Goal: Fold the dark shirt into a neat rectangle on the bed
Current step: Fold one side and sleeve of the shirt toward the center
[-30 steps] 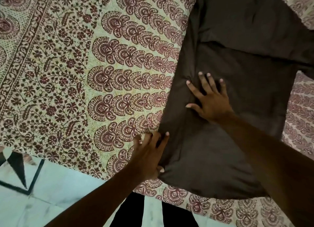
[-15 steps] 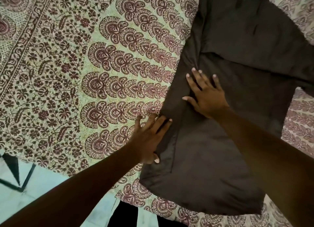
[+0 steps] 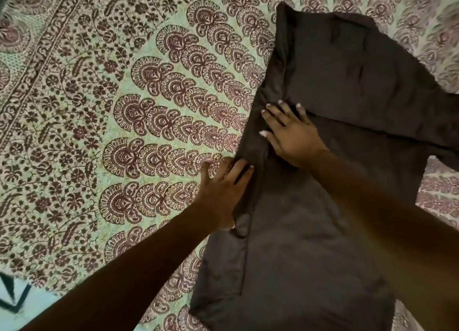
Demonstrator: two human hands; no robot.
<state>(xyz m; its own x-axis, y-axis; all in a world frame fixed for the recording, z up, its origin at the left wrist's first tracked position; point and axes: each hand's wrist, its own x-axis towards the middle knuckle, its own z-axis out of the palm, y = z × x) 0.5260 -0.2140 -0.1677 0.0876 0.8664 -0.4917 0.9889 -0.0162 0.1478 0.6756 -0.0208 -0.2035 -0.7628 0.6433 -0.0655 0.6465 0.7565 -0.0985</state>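
- Left of my left hand: cream cotton bedspread [image 3: 149, 107] printed with maroon paisley fans.
- Left hand [image 3: 221, 196]: fingers straight and released, laid along the left side edge of the dark brown cloth shirt [image 3: 310, 244], partly on the print and partly on the fabric. The thumb side sits at the raised edge; I cannot tell if it pinches.
- Between the hands: a narrow ridge of shirt edge stands up, not lying flat.
- Right hand [image 3: 293, 139]: fingers spread, palm down, pressing the shirt just inside that edge, farther from me than the left hand; grasping nothing.
- The shirt lies under and to the right of both hands. Its long axis runs away from me, leaning rightward at the far end.
- Judgement: the next fold crosses that axis. The left hand is nearer the edge to lift; the right pins the crease.
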